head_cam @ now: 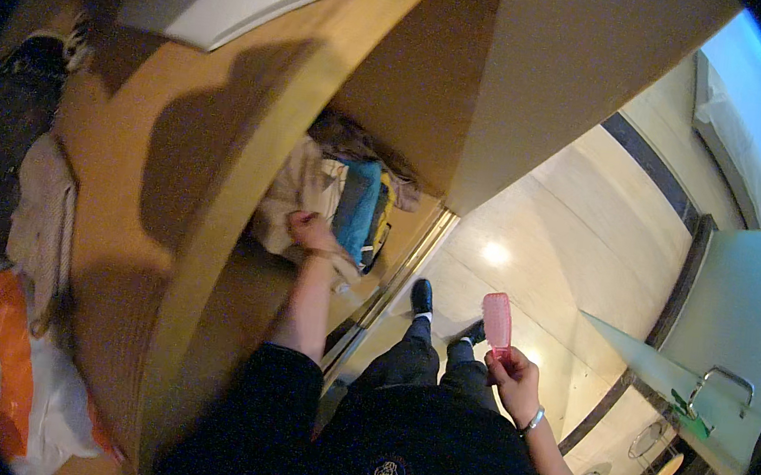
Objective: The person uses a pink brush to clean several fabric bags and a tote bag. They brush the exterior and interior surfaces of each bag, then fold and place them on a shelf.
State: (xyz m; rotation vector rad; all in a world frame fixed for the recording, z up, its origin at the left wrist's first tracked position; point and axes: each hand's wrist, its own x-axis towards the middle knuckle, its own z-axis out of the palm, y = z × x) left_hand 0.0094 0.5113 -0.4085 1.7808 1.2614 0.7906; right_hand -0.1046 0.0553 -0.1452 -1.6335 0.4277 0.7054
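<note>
My right hand (516, 382) holds a pink hairbrush (498, 319) by its handle, bristle end pointing away from me, above the tiled floor. Inside the wooden cabinet compartment my left hand (311, 231) is at a beige cloth (281, 215), fingers curled and slightly blurred. Whether it grips the cloth does not show. Right of that hand, blue folded fabric (358, 207) stands among other folded textiles, with a yellow cloth (383, 213) beside it.
The wooden cabinet top (124, 138) lies to my left, bearing a plastic bag (21, 365) and a knitted cloth (42, 206). An open door panel (553, 81) juts out ahead. At right is a glass door (739, 299) with a metal handle (723, 378).
</note>
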